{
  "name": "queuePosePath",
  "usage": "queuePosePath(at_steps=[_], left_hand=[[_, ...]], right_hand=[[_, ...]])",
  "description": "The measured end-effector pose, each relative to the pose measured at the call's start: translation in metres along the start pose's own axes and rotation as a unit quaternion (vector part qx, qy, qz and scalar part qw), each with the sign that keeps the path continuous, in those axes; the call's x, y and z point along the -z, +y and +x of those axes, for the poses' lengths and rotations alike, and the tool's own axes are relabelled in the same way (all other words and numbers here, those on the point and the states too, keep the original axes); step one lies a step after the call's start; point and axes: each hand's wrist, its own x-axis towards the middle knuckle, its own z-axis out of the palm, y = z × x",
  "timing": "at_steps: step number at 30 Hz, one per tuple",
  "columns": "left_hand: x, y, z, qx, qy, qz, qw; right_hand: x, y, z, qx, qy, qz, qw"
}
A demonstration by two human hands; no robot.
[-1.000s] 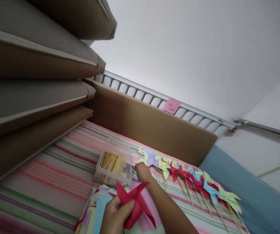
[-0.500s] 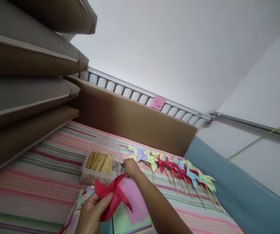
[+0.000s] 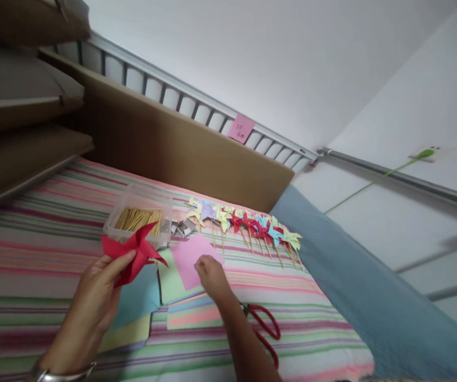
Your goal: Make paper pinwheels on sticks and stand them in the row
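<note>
My left hand (image 3: 103, 278) pinches a red paper pinwheel (image 3: 136, 253) between thumb and fingers, in front of the clear plastic box (image 3: 112, 229). To the right, my right hand (image 3: 209, 273) is closed over a pink paper sheet (image 3: 188, 257); whatever its fingertips hold, if anything, is too small to make out. Sheets of green, blue and yellow paper (image 3: 138, 297) lie below both hands. Scissors with red handles (image 3: 266, 323) rest beside my right forearm and are partly hidden by it. Thin wooden sticks (image 3: 136, 217) fill part of the box.
Small grey metallic-looking pieces (image 3: 184, 228) lie beside the box. Several finished pinwheels on sticks (image 3: 248, 225) stretch in a row across the striped cloth (image 3: 196, 355). A brown board (image 3: 180, 151) stands behind, with stacked cushions (image 3: 25, 101) at the left.
My right hand has drawn back from beside the box to over the pink sheet. The red pinwheel stays in my left hand, now further left. The view has shifted, bringing the scissors into sight.
</note>
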Motion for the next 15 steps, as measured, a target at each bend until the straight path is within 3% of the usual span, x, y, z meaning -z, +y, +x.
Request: queuePosePath(at_steps=[4, 15], left_hand=[[0.000, -0.008, -0.005, -0.007, -0.009, 0.034, 0.999], [-0.002, -0.024, -0.002, -0.006, 0.002, 0.109, 0.994]], right_hand=[[-0.006, 0.006, -0.032, -0.023, 0.003, 0.017, 1.000], [-0.008, 0.002, -0.027, 0.044, -0.100, 0.055, 0.992]])
